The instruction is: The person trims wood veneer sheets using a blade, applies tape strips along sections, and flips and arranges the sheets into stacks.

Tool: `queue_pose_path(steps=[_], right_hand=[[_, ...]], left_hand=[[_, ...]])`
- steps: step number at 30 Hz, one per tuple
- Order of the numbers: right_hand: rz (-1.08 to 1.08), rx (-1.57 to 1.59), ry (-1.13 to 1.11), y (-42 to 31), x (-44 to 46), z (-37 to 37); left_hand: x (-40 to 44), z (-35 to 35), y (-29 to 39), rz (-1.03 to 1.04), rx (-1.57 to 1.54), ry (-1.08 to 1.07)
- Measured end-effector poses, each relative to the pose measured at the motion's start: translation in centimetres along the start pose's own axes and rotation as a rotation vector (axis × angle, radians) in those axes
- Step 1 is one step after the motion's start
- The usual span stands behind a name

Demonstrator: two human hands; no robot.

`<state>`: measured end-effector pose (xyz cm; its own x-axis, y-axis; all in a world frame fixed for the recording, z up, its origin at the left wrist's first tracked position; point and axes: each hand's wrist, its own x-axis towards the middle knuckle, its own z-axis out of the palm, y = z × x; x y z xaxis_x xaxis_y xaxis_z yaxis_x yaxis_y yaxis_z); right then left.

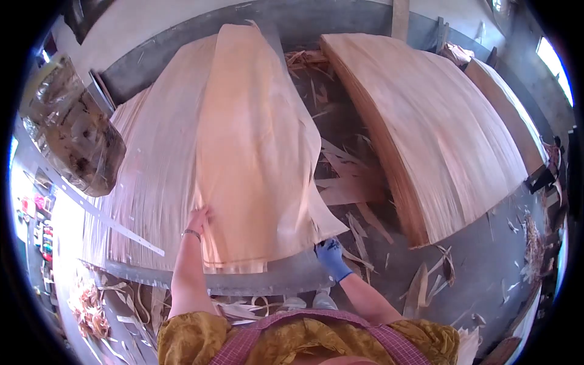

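A long, pale wood veneer sheet (pixel 249 140) lies on top of a wide stack of veneer (pixel 158 134) in front of me. My bare left hand (pixel 199 220), with a bracelet at the wrist, is at the sheet's left edge near its front end; its fingers are bent and partly over the edge. My right hand (pixel 330 252), in a blue glove, is at the sheet's front right corner, with its fingertips partly hidden under it. Whether the fingers close on the veneer is not clear for either hand.
A second thick veneer stack (pixel 426 134) stands to the right, with another (pixel 508 109) beyond it. Torn strips (pixel 350 182) lie between the stacks. Scraps (pixel 91 307) litter the floor. A plastic-wrapped object (pixel 76 131) and a perforated strip (pixel 115 224) are at the left.
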<state>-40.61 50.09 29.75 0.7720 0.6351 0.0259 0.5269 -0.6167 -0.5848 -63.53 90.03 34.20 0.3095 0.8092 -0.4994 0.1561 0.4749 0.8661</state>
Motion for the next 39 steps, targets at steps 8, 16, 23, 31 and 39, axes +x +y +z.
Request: queue_pose_path(steps=[8, 16, 23, 31, 39], right_hand=[[0.111, -0.15, -0.117, 0.6, -2.2, -0.5], [0.299, -0.04, -0.129, 1.6, -11.9, -4.2], [0.424, -0.064, -0.044, 4.7, -14.7, -7.4], [0.441, -0.087, 0.076, 7.6, -15.4, -9.5], [0.341, -0.096, 0.151, 8.1, -6.2, -8.4]], left_hand=[[2.9, -4.0, -2.9, -0.016, 0.083, 0.053], [3.8, -6.4, 0.0, 0.005, 0.135, 0.073], [4.1, -11.0, 0.3, 0.063, 0.204, 0.117], [4.4, -15.2, 0.2, 0.015, 0.388, 0.037], [6.6, -16.1, -2.1, 0.111, 0.509, 0.318]])
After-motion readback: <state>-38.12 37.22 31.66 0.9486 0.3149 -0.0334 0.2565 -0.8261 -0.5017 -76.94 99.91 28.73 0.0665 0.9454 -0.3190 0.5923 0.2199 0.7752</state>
